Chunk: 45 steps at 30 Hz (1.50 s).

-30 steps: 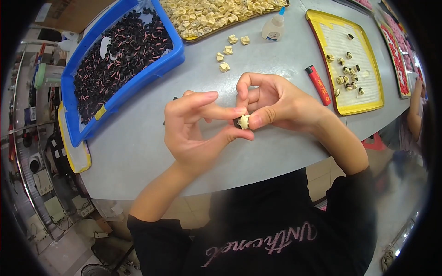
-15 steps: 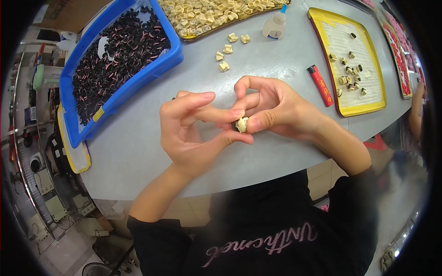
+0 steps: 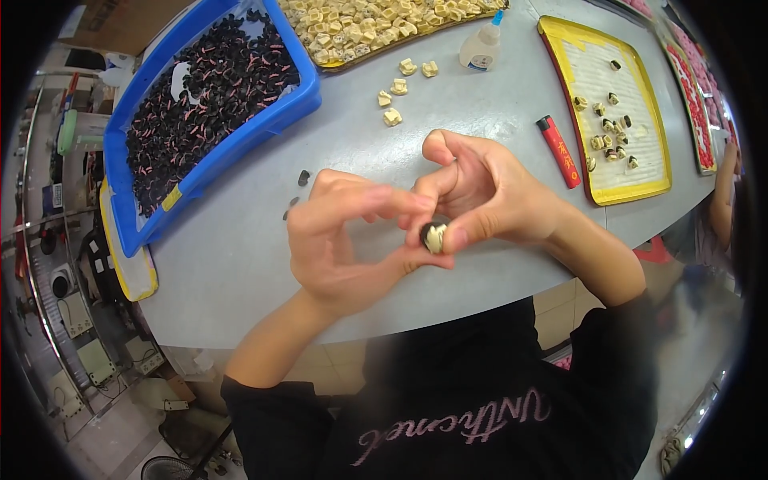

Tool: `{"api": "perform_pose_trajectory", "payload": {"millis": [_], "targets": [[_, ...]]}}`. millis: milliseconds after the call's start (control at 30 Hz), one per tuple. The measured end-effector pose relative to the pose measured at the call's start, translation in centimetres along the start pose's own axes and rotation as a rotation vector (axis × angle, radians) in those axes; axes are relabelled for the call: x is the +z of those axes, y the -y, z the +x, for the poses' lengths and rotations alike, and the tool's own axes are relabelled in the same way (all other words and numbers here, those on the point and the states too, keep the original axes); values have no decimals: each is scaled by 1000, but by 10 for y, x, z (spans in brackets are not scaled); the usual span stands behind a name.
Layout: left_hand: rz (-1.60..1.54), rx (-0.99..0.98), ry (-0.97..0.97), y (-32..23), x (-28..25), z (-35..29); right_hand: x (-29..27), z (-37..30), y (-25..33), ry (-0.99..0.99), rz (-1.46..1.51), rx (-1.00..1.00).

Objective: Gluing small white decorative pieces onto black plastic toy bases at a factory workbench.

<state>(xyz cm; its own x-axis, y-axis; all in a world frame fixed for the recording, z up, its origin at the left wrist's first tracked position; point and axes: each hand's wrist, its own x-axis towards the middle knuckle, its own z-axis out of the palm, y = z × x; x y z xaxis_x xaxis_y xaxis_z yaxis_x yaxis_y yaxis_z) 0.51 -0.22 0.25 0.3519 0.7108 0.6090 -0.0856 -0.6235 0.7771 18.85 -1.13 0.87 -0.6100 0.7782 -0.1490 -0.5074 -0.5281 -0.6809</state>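
Note:
Between my hands, above the near part of the grey table, is a small cream-coloured moulded piece with a black part on it [image 3: 434, 238]. My right hand [image 3: 504, 196] pinches it, with the thumb at its right side and bent fingers behind it. My left hand [image 3: 340, 240] has its thumb pressed along the piece's lower edge. Its forefinger reaches over the top, against my right fingers. Left of that hand lie two small black pieces, one [image 3: 303, 178] in full sight and another [image 3: 290, 209] partly behind the hand.
A blue tray [image 3: 308, 96] of black and pink pieces stands at left. Cream pieces fill a far tray [image 3: 352, 64]; several loose ones [image 3: 392, 118] lie nearer. Beside them is a blue-tipped bottle [image 3: 481, 48]. At right are a red lighter [image 3: 559, 152] and a yellow-rimmed tray [image 3: 632, 194] holding joined pieces.
Both hands have shifted slightly right and nearer with the piece, and more of its black part now shows. The two black pieces left of my left hand have come into fuller sight.

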Motion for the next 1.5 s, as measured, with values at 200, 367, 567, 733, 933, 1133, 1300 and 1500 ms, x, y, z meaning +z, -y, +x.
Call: {"api": "perform_pose_trajectory", "payload": {"millis": [200, 367, 567, 733, 933, 1133, 1300, 1500], "targets": [[96, 168, 70, -7, 5, 3, -1, -2, -3, 141, -62, -112], [87, 197, 103, -6, 5, 0, 2, -2, -1, 203, -168, -122], [125, 229, 187, -6, 3, -5, 4, -3, -3, 213, -218, -99], [142, 273, 92, -5, 8, -10, 4, -3, -4, 223, -225, -66], [159, 297, 93, -6, 6, -12, 3, -3, -8, 234, -226, -57], [165, 327, 54, -6, 9, -13, 2, -2, -9, 238, -230, -66], [118, 260, 155, -4, 4, -2, 2, -3, -8, 214, -174, -56], [57, 217, 175, -4, 6, -3, 3, -1, -7, 216, -176, -32]]}}
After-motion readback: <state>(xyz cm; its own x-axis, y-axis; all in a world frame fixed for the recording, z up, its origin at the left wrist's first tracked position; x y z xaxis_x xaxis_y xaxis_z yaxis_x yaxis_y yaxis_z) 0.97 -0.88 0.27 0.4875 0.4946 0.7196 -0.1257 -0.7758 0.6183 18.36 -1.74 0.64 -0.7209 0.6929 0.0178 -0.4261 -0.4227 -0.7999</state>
